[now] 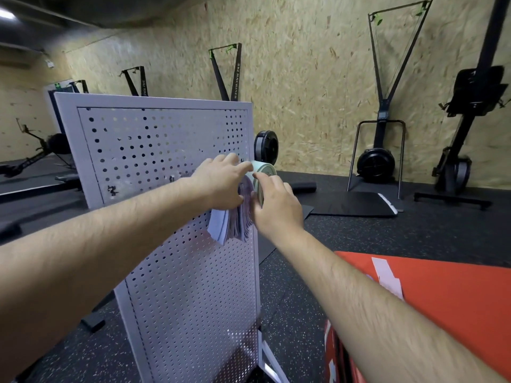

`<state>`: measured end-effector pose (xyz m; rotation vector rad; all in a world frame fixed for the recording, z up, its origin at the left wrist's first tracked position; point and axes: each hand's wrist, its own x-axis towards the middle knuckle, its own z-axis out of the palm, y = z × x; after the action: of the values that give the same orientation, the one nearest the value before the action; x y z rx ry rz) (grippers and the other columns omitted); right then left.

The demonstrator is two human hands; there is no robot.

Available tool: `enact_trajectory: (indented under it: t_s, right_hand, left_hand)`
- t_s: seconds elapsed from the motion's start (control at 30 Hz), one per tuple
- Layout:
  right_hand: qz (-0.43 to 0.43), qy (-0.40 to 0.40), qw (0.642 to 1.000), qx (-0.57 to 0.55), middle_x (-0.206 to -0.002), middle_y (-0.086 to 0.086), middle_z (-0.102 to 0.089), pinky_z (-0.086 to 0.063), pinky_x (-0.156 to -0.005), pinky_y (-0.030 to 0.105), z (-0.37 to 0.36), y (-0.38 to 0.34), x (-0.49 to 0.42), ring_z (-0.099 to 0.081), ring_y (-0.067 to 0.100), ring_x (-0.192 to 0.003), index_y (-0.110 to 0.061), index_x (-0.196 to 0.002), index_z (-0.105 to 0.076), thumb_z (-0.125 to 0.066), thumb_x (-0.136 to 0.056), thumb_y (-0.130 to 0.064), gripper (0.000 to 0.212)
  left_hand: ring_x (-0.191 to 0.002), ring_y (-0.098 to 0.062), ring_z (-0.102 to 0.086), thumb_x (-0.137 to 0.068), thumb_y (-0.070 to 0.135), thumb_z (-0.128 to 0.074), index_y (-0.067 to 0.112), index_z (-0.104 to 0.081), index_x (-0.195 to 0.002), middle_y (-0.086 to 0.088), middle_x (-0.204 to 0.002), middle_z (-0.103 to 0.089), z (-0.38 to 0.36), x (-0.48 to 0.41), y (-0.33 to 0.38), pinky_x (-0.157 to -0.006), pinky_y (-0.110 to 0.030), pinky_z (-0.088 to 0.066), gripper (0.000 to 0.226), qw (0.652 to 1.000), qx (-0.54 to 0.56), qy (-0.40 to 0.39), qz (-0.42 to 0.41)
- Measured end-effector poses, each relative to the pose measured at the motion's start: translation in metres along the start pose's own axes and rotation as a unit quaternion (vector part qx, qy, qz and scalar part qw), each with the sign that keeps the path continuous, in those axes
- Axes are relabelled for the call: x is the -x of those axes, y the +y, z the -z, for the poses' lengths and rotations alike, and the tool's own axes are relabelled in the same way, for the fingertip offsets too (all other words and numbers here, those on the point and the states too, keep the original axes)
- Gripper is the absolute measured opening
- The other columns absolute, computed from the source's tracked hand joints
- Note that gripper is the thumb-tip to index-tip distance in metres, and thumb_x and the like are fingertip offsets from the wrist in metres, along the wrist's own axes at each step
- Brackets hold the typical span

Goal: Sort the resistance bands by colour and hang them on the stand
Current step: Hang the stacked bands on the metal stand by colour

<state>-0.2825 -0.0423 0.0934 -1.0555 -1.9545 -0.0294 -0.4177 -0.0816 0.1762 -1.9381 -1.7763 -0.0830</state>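
Note:
A white perforated stand [177,266] rises in front of me. A bunch of pale purple resistance bands [235,219] hangs from a hook near its right edge. My left hand [221,183] lies over the top of that bunch, fingers reaching toward the hook. Beside it, my right hand [273,205] pinches a bundle of mint green bands [261,172] held up at the stand's right edge. The hook itself is hidden behind my fingers. Blur softens both hands.
A red padded box [442,299] with a pale band [387,277] lying on it sits at my lower right. Black rubber floor surrounds the stand. Ski machines [381,150] and a rower [36,153] line the chipboard wall behind.

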Motion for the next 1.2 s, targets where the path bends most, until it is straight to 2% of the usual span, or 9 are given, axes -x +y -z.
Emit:
enact_trajectory:
  t_s: [0.1,0.2,0.3,0.47,0.7,0.93,1.03,1.1,1.2]
  right_hand:
    - [0.007,-0.009,1.0,0.025,-0.124,0.002,-0.054,-0.043,-0.088,0.039,0.019,0.014,0.022,-0.049,0.027,-0.111,-0.022,-0.143,-0.043,-0.051,-0.096,-0.026,0.047]
    - [0.006,0.002,0.999,0.04,-0.117,0.004,-0.058,-0.047,-0.085,0.042,0.034,0.036,0.056,-0.052,0.03,-0.105,-0.021,-0.136,-0.05,-0.054,-0.093,-0.029,0.044]
    - [-0.015,-0.013,0.997,0.073,-0.115,0.006,-0.061,-0.048,-0.085,0.044,0.043,0.068,0.1,-0.055,0.033,-0.102,-0.019,-0.134,-0.054,-0.054,-0.09,-0.029,0.045]
    - [-0.102,-0.093,0.981,0.135,-0.12,0.003,-0.06,-0.047,-0.089,0.043,0.048,0.135,0.178,-0.056,0.032,-0.107,-0.022,-0.138,-0.051,-0.053,-0.091,-0.031,0.048]
    - [-0.24,-0.165,0.939,0.182,-0.131,0.004,-0.056,-0.044,-0.097,0.042,0.051,0.231,0.232,-0.051,0.031,-0.12,-0.025,-0.138,-0.051,-0.05,-0.094,-0.037,0.045]
    - [-0.339,-0.19,0.906,0.167,-0.13,0.012,-0.054,-0.044,-0.099,0.045,0.036,0.323,0.213,-0.05,0.037,-0.12,-0.021,-0.138,-0.05,-0.048,-0.094,-0.027,0.044]
    - [-0.37,-0.166,0.905,0.133,-0.13,0.019,-0.056,-0.042,-0.102,0.044,0.026,0.366,0.194,-0.052,0.041,-0.121,-0.015,-0.134,-0.053,-0.045,-0.096,-0.022,0.04]
    - [-0.396,-0.147,0.9,0.107,-0.133,0.02,-0.057,-0.04,-0.104,0.041,0.019,0.393,0.181,-0.052,0.04,-0.124,-0.012,-0.135,-0.053,-0.044,-0.098,-0.023,0.04]
    - [-0.431,-0.159,0.886,0.073,-0.131,0.017,-0.062,-0.043,-0.103,0.039,0.004,0.428,0.157,-0.055,0.036,-0.123,-0.012,-0.129,-0.057,-0.043,-0.099,-0.033,0.039]
  left_hand:
    - [-0.13,-0.028,-0.042,-0.086,0.046,-0.058,0.024,-0.041,-0.14,-0.005,-0.14,-0.044,-0.003,0.019,0.028,-0.107,-0.043,-0.036,0.061,0.998,0.026,0.045,-0.035]
    - [-0.129,-0.028,-0.045,-0.088,0.043,-0.056,0.02,-0.045,-0.138,-0.003,-0.138,-0.047,-0.021,0.04,0.067,-0.105,-0.043,-0.039,0.056,0.99,0.104,0.083,-0.056]
    - [-0.133,-0.029,-0.043,-0.089,0.04,-0.057,0.016,-0.041,-0.144,-0.004,-0.144,-0.044,-0.055,0.057,0.117,-0.105,-0.042,-0.037,0.062,0.984,0.137,0.089,-0.077]
    - [-0.141,-0.027,-0.035,-0.089,0.043,-0.059,0.018,-0.033,-0.151,-0.005,-0.153,-0.036,-0.113,0.067,0.204,-0.111,-0.039,-0.03,0.071,0.978,0.184,0.012,-0.099]
    - [-0.136,-0.026,-0.037,-0.083,0.039,-0.063,0.022,-0.036,-0.147,-0.004,-0.147,-0.038,-0.178,0.032,0.288,-0.11,-0.039,-0.03,0.072,0.959,0.229,-0.114,-0.12]
    - [-0.135,-0.027,-0.04,-0.084,0.046,-0.064,0.022,-0.043,-0.142,-0.004,-0.145,-0.041,-0.23,-0.028,0.342,-0.108,-0.038,-0.03,0.067,0.943,0.256,-0.146,-0.156]
    - [-0.136,-0.024,-0.039,-0.086,0.05,-0.061,0.023,-0.045,-0.142,-0.002,-0.147,-0.041,-0.249,-0.056,0.359,-0.109,-0.037,-0.028,0.065,0.936,0.275,-0.156,-0.159]
    - [-0.137,-0.025,-0.038,-0.091,0.049,-0.054,0.023,-0.047,-0.14,-0.002,-0.147,-0.042,-0.259,-0.076,0.369,-0.11,-0.037,-0.027,0.056,0.931,0.292,-0.163,-0.145]
    - [-0.135,-0.025,-0.039,-0.097,0.047,-0.045,0.024,-0.052,-0.135,-0.002,-0.144,-0.045,-0.273,-0.106,0.38,-0.111,-0.041,-0.029,0.045,0.93,0.297,-0.169,-0.139]
